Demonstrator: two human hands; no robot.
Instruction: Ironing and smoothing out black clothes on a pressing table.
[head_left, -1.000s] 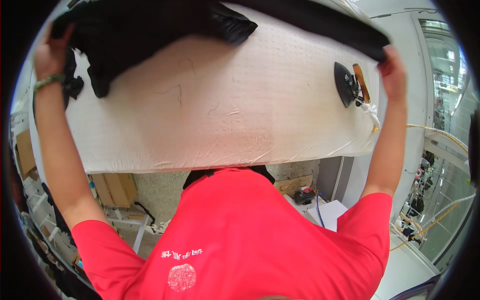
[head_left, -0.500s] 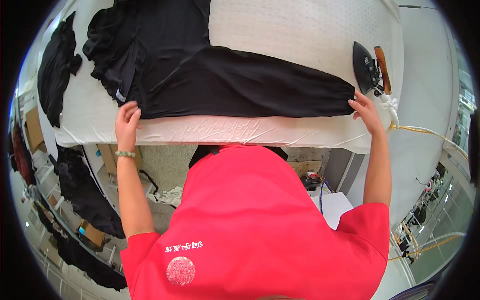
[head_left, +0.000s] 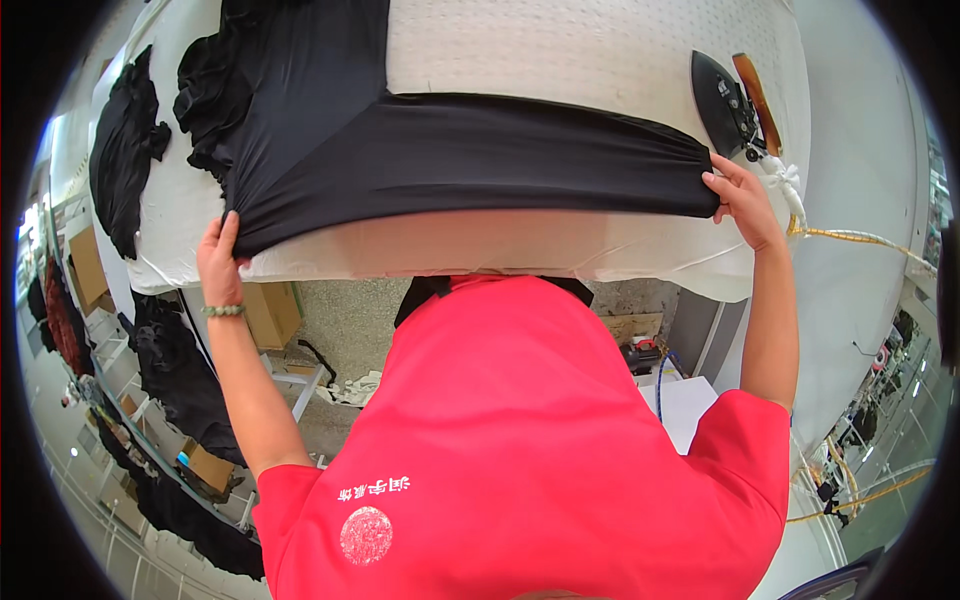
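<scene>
A black garment (head_left: 310, 130) lies over the white padded table, with one long sleeve stretched straight to the right. My left hand (head_left: 221, 262) pinches the garment's near left edge between thumb and fingers and pulls it taut toward the table's front. At the sleeve's gathered cuff, my right hand (head_left: 741, 199) grips the end with thumb on top. Folds run from my left hand across the cloth to the sleeve seam. Just beyond my right hand rests an iron (head_left: 728, 103) with a dark plate and a brown wooden handle.
The white-covered table (head_left: 580, 60) ends just in front of my body. Another bunched black garment (head_left: 128, 150) lies on its left side. A yellow-and-white cord (head_left: 860, 238) runs right from the iron. Dark clothes (head_left: 180, 370) hang at the lower left, near a cardboard box (head_left: 270, 312).
My left hand has moved left and taken hold of the garment's edge. The sleeve is drawn tauter and flatter, its lower edge now curving up. My right hand still holds the cuff.
</scene>
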